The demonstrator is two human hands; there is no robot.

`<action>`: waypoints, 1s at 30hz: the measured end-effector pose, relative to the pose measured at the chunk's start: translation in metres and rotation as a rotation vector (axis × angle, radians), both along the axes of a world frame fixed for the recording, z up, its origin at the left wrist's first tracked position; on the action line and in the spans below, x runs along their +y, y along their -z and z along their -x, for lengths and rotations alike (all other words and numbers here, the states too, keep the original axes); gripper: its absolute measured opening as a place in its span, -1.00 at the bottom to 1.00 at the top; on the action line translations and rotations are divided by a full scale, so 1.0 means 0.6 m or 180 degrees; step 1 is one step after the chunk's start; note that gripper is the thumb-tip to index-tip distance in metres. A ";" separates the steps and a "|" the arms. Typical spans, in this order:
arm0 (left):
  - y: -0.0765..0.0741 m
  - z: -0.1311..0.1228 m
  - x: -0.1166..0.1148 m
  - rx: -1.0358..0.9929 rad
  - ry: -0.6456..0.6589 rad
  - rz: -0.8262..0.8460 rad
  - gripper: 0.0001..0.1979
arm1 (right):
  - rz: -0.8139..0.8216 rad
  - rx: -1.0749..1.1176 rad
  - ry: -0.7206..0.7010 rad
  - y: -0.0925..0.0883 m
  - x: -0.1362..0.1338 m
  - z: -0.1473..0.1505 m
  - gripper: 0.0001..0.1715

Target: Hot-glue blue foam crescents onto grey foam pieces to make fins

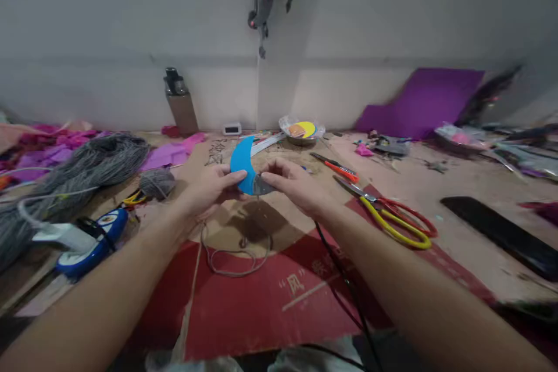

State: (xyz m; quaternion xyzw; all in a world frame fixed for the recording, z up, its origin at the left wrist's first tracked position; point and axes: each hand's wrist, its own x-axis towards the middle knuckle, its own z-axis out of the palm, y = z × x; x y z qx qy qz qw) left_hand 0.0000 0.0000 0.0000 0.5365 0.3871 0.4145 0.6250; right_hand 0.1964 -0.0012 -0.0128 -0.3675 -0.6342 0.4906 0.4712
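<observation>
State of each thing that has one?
Blue crescent-shaped flat piece: held in left hand
Small grey flat piece: pinched in right hand, against crescent
Red-and-yellow-handled metal scissors: lying down, blades look closed
Black rectangular phone: flat, screen dark
Blue-and-white power strip: white plug seated
Grey yarn ball: wound
Purple flat sheet: propped upright

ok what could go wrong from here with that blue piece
The curved blue piece looks thin, so the left hand might crease it while the right hand pinches the grey part at its lower end. The looped cord below could snag on fingers. The scissors appear close to the right forearm, which might knock them.
</observation>
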 end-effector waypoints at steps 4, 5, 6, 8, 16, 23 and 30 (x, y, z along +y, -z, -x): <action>0.003 0.004 0.003 -0.0005 0.0015 -0.0021 -0.78 | 0.0556 0.0189 -0.0855 0.001 -0.010 0.006 -0.58; 0.003 0.004 0.003 0.0044 -0.0024 -0.0067 -0.78 | 0.0610 0.0084 -0.0923 0.001 -0.010 0.005 -0.49; 0.003 0.004 0.003 0.0128 -0.0071 -0.0130 -0.77 | 0.0597 -0.0094 -0.0876 0.001 -0.008 0.004 -0.41; 0.001 0.003 0.001 0.0362 -0.0195 -0.0321 -0.77 | 0.0361 -0.0604 -0.0516 0.000 -0.004 -0.001 -0.32; 0.003 0.003 0.001 0.1168 -0.1159 -0.1060 -0.77 | -0.1476 -0.1543 0.0958 -0.022 -0.028 -0.002 -0.86; 0.006 0.004 0.016 -0.0350 -0.1473 -0.0608 -0.79 | -0.1294 -0.1748 -0.0681 -0.018 -0.050 0.023 -0.86; 0.011 0.007 0.021 -0.0572 -0.1539 -0.0607 -0.77 | -0.1008 -0.2082 -0.0778 -0.028 -0.059 0.017 -0.69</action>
